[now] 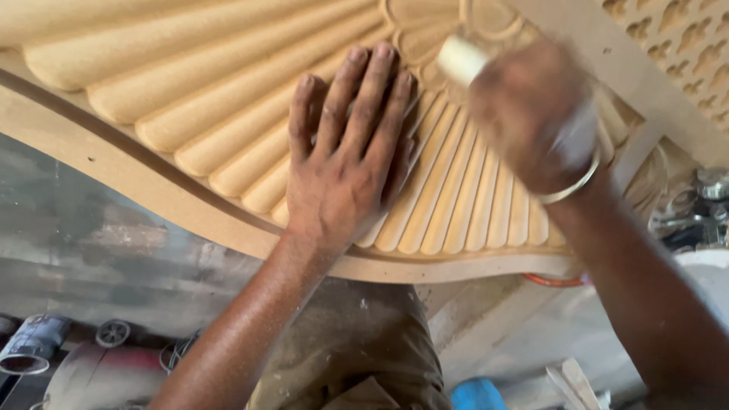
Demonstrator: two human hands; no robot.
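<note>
Sanding looks underway: left hand lies flat, fingers spread, bracing the carved fan panel, while right hand, blurred, grips a pale rolled abrasive piece near the rosette; best to follow each flute lengthwise with light pressure

A left hand lies flat, fingers spread, on a carved fan-pattern wood panel, while the blurred right hand, a bangle at its wrist, grips a pale roll of sandpaper against the flutes.
</note>
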